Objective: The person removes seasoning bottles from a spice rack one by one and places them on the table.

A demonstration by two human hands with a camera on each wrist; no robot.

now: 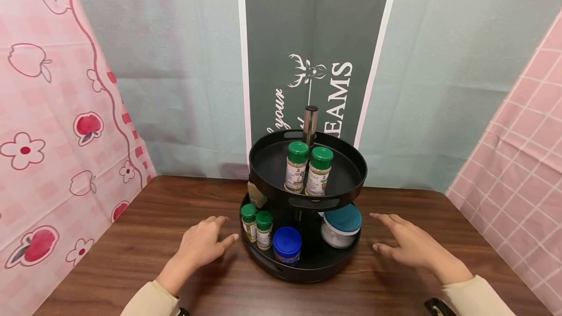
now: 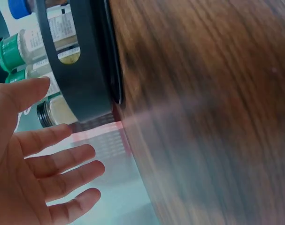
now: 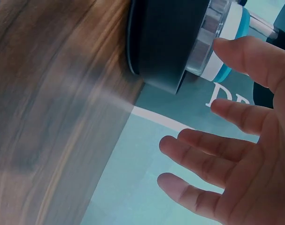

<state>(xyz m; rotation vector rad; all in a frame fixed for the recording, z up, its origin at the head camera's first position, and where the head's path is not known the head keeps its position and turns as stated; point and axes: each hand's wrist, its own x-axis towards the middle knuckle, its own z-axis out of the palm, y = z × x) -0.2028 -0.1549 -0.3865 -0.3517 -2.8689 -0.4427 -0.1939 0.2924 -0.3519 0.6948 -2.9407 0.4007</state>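
Observation:
A black two-tier turntable rack (image 1: 307, 273) with a metal post stands between my hands. Two green-capped spice jars (image 1: 295, 167) sit on its upper tier. On the lower tier are two more green-capped jars (image 1: 264, 230), a blue-lidded jar (image 1: 287, 245), a teal-lidded clear container (image 1: 341, 226) and a pale jar (image 1: 256, 195) partly hidden at the back left. My left hand (image 1: 202, 243) is spread beside the rack's left side, holding nothing. To the right, my right hand (image 1: 410, 240) is likewise spread near the teal-lidded container, empty. Both wrist views show the fingers extended.
The rack stands on a dark brown wooden table (image 1: 175, 199). Behind it hangs a grey-green cloth (image 1: 193, 72) with a dark printed panel. Pink patterned cloths hang at the left (image 1: 57, 126) and right (image 1: 518, 174) sides.

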